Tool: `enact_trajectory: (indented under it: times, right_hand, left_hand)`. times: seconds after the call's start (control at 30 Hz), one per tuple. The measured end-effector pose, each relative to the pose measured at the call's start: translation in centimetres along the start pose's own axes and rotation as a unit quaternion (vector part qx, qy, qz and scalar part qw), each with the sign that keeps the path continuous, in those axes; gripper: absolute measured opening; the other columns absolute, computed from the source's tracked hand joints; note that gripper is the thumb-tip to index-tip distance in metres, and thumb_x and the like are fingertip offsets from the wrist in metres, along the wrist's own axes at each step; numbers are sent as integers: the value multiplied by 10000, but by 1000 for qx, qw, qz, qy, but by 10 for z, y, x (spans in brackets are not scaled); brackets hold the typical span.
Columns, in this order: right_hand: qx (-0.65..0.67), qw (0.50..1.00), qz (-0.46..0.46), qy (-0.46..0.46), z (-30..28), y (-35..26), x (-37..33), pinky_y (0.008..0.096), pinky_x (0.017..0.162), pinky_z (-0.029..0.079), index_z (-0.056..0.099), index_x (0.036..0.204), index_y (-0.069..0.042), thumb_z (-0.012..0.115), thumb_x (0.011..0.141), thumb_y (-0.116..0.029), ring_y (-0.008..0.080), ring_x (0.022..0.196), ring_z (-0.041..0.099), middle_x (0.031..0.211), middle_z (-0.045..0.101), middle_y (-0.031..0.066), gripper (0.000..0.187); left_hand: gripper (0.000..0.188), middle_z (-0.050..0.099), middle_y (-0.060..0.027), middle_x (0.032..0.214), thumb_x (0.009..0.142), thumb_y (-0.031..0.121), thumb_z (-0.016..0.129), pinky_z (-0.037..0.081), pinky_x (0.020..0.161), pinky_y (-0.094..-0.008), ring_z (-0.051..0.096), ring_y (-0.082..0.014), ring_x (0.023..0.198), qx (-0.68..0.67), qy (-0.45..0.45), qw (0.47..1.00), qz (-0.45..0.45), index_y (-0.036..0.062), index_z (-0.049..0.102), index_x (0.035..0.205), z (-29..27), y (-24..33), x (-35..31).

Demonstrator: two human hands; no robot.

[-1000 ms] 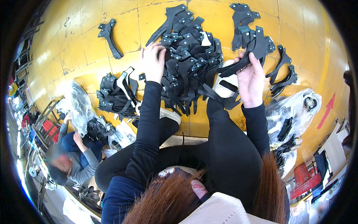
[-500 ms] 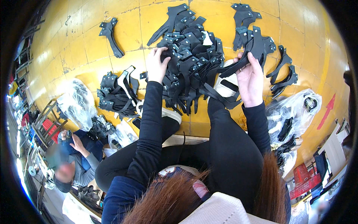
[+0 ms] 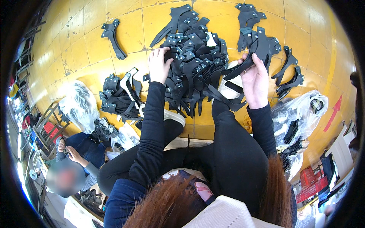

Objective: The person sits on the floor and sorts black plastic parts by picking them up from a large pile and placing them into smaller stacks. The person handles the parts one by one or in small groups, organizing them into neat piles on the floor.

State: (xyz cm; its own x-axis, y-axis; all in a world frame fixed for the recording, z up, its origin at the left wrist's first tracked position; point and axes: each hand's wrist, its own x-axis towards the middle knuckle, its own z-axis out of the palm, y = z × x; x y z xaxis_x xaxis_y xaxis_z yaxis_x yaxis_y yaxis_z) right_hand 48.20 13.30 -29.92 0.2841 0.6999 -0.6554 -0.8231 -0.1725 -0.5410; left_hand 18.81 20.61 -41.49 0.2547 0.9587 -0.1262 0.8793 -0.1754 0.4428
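A large heap of black strap-like cut pieces, many with small pale marks at their ends, lies on the floor in front of me. My left hand is at the heap's left edge, fingers curved and thumb apart, with nothing visible between them. At the right side, my right hand grips a curved black strap piece, palm turned up, thumb on top. Its far end meets a small stack of similar pieces; whether they are joined is unclear.
Smaller groups of black pieces lie at the left, upper left and right. Clear plastic bags stand left and right. A co-worker sits at the lower left. Red crates stand lower right.
My left hand has shifted very slightly at the heap's edge. My right hand keeps its grip. The co-worker's hands have come closer together and the head has moved.
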Motion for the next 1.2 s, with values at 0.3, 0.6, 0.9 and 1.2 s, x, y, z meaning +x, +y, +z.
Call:
enact_trajectory:
  times: [0.3,0.6,0.9,1.2]
  right_hand:
    - [-11,1000,-1,-1,1,1,-1,330,836,453,558,1035,-28,544,943,-179,185,860,577,916,611,84,177]
    - [0,989,130,-76,2,18,-6,339,865,460,544,1105,-52,528,954,-199,195,985,576,1065,611,103,211]
    - [-12,990,99,-100,18,40,-17,335,956,389,524,1201,-75,525,960,-199,147,1108,536,1186,582,40,272]
    - [136,988,63,-27,-17,-2,6,372,982,384,517,1180,-5,480,973,-169,199,1007,528,1045,589,73,266]
  left_hand:
    - [446,533,-79,1124,681,118,766,350,1000,-420,459,-301,1126,40,62,997,24,149,571,1081,-4,6,-8]
    - [244,600,-95,908,829,159,692,432,835,-322,573,-220,833,-181,107,968,-136,47,561,1003,-39,23,-24]
    - [263,562,-112,1002,871,39,581,454,828,-296,569,-232,911,-326,10,945,32,1,593,1131,-57,161,-13]
    - [275,581,-145,1059,824,99,613,431,909,-376,554,-313,1028,-223,34,974,-5,41,612,1093,-16,101,-2]
